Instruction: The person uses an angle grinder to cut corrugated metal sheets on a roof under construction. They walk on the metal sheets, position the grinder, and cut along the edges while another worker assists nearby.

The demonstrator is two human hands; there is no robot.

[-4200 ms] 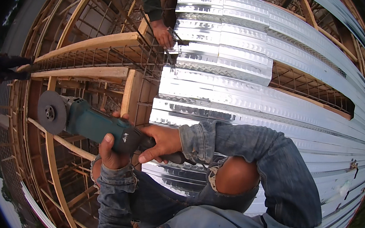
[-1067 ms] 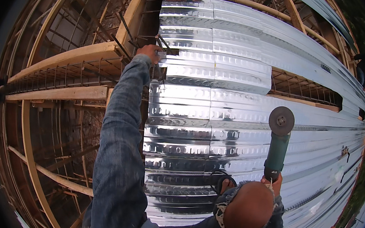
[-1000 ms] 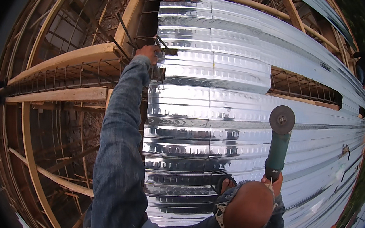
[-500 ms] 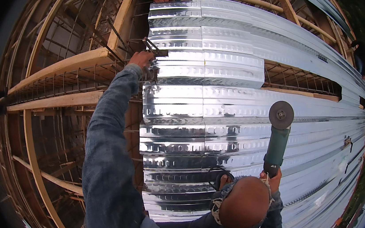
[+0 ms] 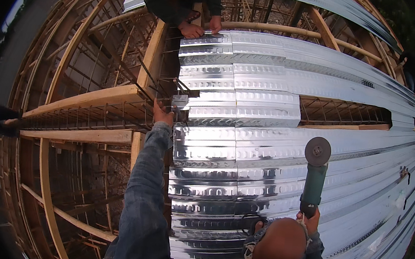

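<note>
My left hand (image 5: 162, 113) is at the left ends of the shiny ribbed metal sheets (image 5: 260, 153), beside upright steel bars. Its fingers are closed at a small grey piece of sheet metal (image 5: 180, 99), next to a notch in the sheet. Part of the grip is hidden. My right hand (image 5: 311, 221) grips the rear end of a green angle grinder (image 5: 314, 183). The grinder points away from me over the sheets, its dark disc (image 5: 318, 151) apart from the notch. Whether the disc spins I cannot tell.
At the far edge a co-worker's hands (image 5: 192, 30) touch the sheet end. A long opening (image 5: 343, 114) in the decking shows steel bars. On the left, timber beams (image 5: 89, 99) and a steel cage stand over deep gaps. My bare knee (image 5: 282, 246) is between my arms.
The view has shifted, so more of the co-worker shows. The small metal piece now shows by my left hand. My right hand still holds the grinder above the sheets.
</note>
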